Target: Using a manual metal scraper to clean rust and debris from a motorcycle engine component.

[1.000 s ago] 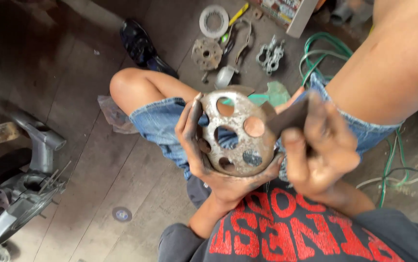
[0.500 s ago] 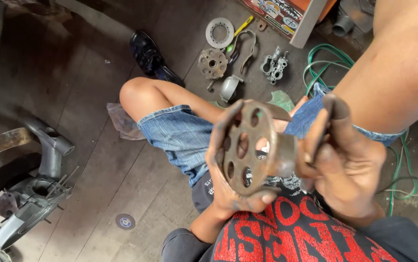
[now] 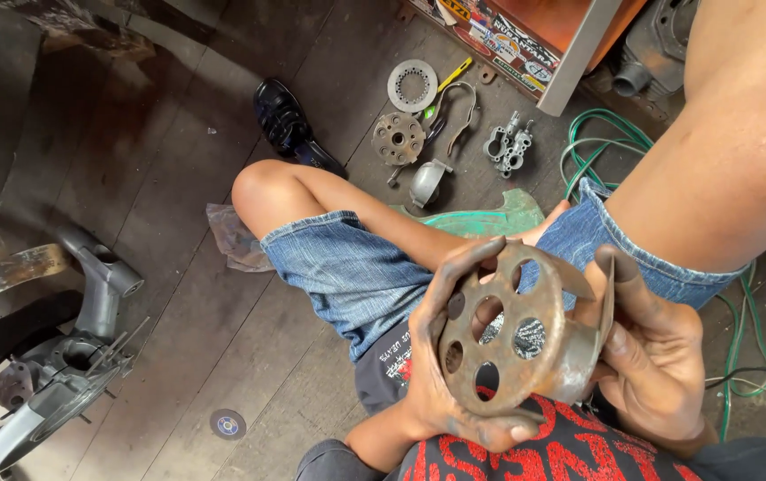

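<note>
Here I sit on the dark plank floor (image 3: 178,294) with a rusty round metal drum (image 3: 512,334) held up over my lap, its flat face pierced by a ring of round holes and turned toward me. My left hand (image 3: 441,374) wraps the drum's left and lower rim, fingers curled shut around the edge, thumb lying along the bottom. My right hand (image 3: 654,356) clamps the right side, where a flange sticks out, with the fingers closed over that edge. Both palms are smeared with dark grease. My left knee in denim shorts (image 3: 338,267) rises just beyond the drum. Farther out on the floor lie a toothed ring (image 3: 412,85), a small rusty perforated disc (image 3: 398,138), a grey metal cap (image 3: 430,181), a silver bracket casting (image 3: 507,142) and a yellow-handled tool (image 3: 454,76), all well apart from my hands. A black shoe (image 3: 287,120) sits near my knee, green hose (image 3: 614,147) coils to the right, and a grey engine casing (image 3: 53,383) rests at the far left.
</note>
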